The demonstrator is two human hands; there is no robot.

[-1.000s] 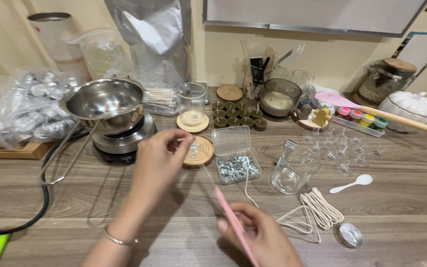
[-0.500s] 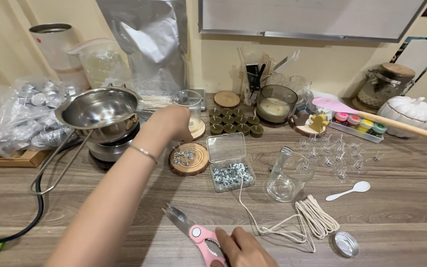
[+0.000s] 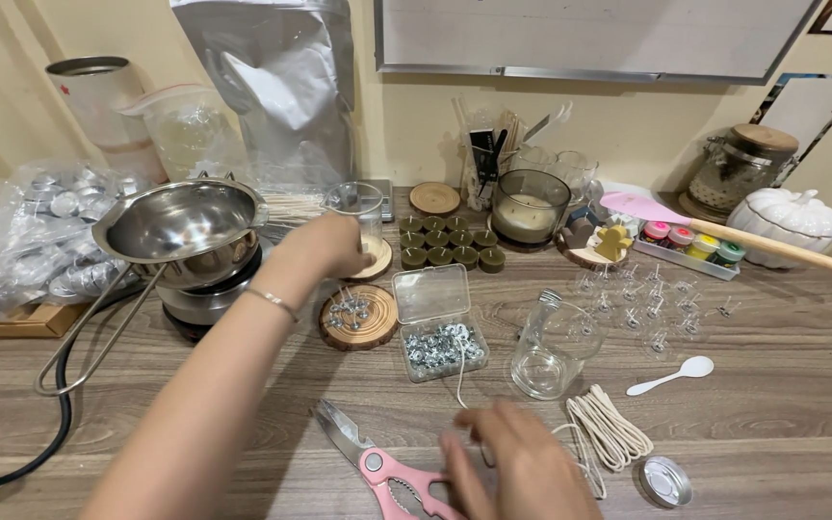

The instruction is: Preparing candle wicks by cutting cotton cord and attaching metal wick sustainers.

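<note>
Head view: the left hand reaches across the table to a glass beaker standing on a wood disc beside the steel pot. Its fingers curl toward the glass, but whether they grip it cannot be told. In front of that arm lies a wood slice bearing small metal wick tabs, and just right of it an open clear box of more tabs. Green tealights sit behind the box.

The right hand hovers low at the near edge, fingers loosely bent, pinching the wick, which runs away from the person toward the box. Pink scissors lie just left of it, blades pointing up-left. A glass jar and a coiled wick bundle lie to its right.
</note>
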